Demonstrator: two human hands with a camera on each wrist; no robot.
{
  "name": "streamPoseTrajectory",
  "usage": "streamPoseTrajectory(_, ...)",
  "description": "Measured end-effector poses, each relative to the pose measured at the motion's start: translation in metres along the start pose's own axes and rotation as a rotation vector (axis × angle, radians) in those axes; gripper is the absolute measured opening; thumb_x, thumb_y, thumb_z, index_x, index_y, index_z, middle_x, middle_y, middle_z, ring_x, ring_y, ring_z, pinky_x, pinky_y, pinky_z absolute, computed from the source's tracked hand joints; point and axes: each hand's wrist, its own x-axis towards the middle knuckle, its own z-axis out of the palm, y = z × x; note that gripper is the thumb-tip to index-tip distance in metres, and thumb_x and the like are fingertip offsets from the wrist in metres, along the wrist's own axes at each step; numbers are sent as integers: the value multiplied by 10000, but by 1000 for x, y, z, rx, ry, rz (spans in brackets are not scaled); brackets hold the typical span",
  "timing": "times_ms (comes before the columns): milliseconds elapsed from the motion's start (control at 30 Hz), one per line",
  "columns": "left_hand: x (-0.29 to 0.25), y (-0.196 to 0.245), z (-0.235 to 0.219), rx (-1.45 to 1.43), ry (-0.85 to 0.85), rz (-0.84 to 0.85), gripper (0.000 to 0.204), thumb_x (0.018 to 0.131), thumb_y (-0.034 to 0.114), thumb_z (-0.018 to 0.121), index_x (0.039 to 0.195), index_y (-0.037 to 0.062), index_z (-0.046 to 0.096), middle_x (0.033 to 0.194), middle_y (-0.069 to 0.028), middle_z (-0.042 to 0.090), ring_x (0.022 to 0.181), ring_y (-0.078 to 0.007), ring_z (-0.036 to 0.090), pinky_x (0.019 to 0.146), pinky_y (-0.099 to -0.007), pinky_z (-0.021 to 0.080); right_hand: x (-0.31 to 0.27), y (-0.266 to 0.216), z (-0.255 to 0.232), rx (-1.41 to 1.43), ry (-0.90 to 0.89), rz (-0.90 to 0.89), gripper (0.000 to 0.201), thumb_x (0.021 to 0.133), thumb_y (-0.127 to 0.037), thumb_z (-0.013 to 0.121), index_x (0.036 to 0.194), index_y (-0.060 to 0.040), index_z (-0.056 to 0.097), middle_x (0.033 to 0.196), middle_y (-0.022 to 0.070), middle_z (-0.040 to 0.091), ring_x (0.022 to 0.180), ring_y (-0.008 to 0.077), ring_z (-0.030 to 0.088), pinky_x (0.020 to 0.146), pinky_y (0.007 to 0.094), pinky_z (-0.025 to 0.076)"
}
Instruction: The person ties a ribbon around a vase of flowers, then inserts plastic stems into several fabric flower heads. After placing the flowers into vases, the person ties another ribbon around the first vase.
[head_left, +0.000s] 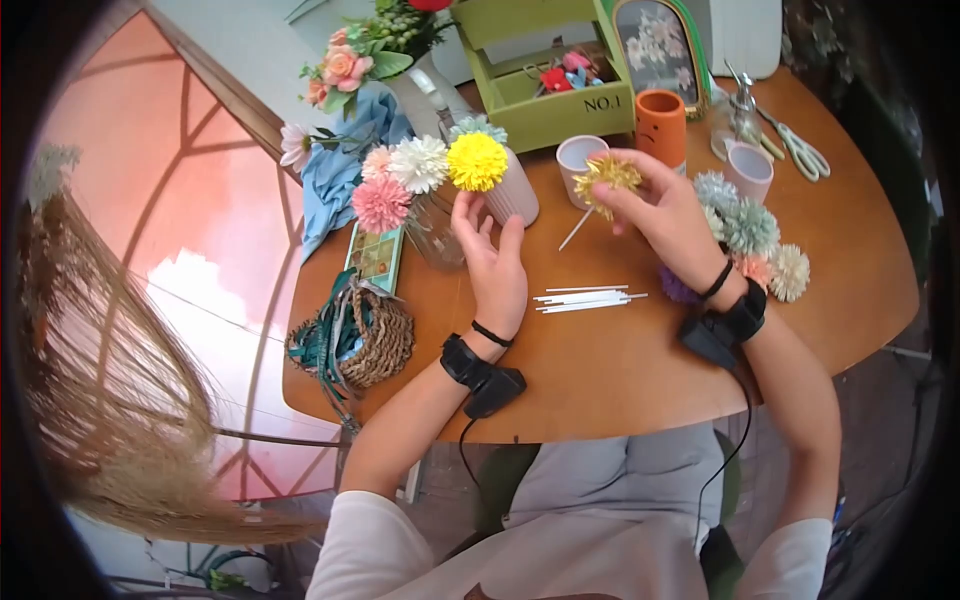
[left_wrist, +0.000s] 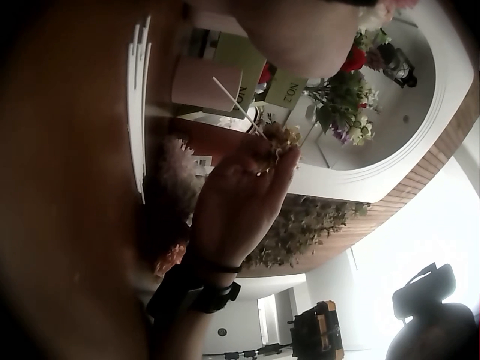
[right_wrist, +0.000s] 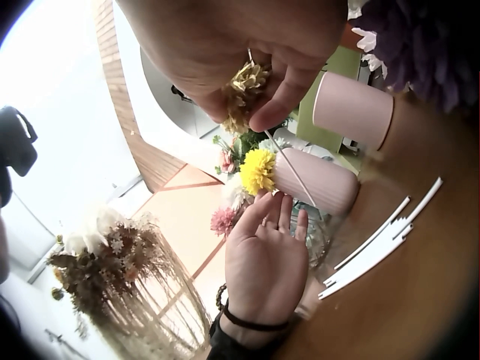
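My right hand (head_left: 668, 215) pinches a gold tinsel pompom flower (head_left: 606, 178) between thumb and fingers, over the back middle of the table. A thin white stick (head_left: 574, 230) slants down from the flower. The left hand (head_left: 494, 275) is palm up with relaxed fingers and holds nothing. Its fingertips are right under a yellow pompom flower (head_left: 477, 162), which leans in front of a ribbed pink vase (head_left: 515, 190). White (head_left: 418, 165) and pink pompom flowers (head_left: 381, 205) stand beside the yellow one, above a glass jar (head_left: 432, 232). In the right wrist view the gold flower (right_wrist: 241, 97) partly hides behind my fingers.
Several white sticks (head_left: 590, 298) lie in the middle of the table. Pink cups (head_left: 582, 160) and an orange pot (head_left: 661, 122) stand behind. More pompom flowers (head_left: 752, 228) lie right, near scissors (head_left: 803, 150). A woven basket (head_left: 378, 345) sits at left, a green crate (head_left: 550, 122) at back.
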Motion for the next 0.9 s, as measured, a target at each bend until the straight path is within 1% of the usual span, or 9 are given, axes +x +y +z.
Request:
streamPoseTrajectory(33,0,0,-2,-44,-50,-18,710,984,52,577,1568,13,175,1571,-176,290,1474,-269,288,1228,-398,207,0,-4,1,-13,-5,29,382,951,-207,732,1267,-17,632,972,4,710,701,37,581,627,197,478)
streamPoseTrajectory(133,2,-8,0,-90,-35,14,741,964,63,603,1573,16,185,1561,-165,291,1487,-273,267,1234,-447,173,-1,-7,1,-17,-39,45,367,960,-180,716,1275,-15,626,997,14,707,734,44,595,644,205,490)
streamPoseTrajectory(267,5,-10,0,-103,-30,25,729,971,74,595,1570,1,185,1574,-176,297,1483,-276,278,1229,-421,198,2,1,3,-4,-40,13,373,962,-158,709,1294,-14,617,1021,20,698,798,51,607,669,218,508)
streamPoseTrajectory(367,6,-11,0,-228,-41,-46,712,980,82,584,1568,-4,190,1581,-180,297,1475,-274,290,1221,-407,216,2,3,2,-25,-33,20,397,962,-145,709,1319,-7,601,1033,20,691,807,54,609,683,227,519)
streamPoseTrajectory(567,7,-36,-4,-56,-20,-54,718,975,129,593,1555,-14,194,1546,-218,289,1453,-337,306,1198,-427,258,3,7,5,-99,-55,30,401,959,-127,710,1323,-6,593,1034,24,693,806,67,627,700,228,525)
streamPoseTrajectory(667,3,-20,-5,164,19,-10,745,963,158,640,1553,-18,219,1528,-199,335,1448,-324,328,1193,-409,276,5,10,3,-156,-59,35,407,959,-125,710,1328,-9,586,1047,32,697,809,75,644,707,224,526)
streamPoseTrajectory(733,4,-21,-4,141,34,-3,745,957,182,651,1543,-15,235,1499,-209,337,1436,-339,332,1189,-414,277,4,9,3,-175,-55,48,412,959,-125,710,1333,-11,582,1056,37,699,819,78,653,716,220,526)
streamPoseTrajectory(867,3,-21,-3,125,35,9,726,957,181,644,1538,-2,250,1486,-208,316,1428,-346,329,1184,-420,280,13,-2,6,-201,-2,-71,400,976,-109,687,1346,-5,573,1101,56,704,938,106,681,798,233,547)
streamPoseTrajectory(900,3,-18,-3,109,17,12,713,937,115,607,1523,-19,224,1491,-233,279,1423,-407,310,1195,-456,271,17,-11,3,-208,-9,-56,399,984,-108,675,1352,3,571,1129,71,700,988,118,677,814,249,558)
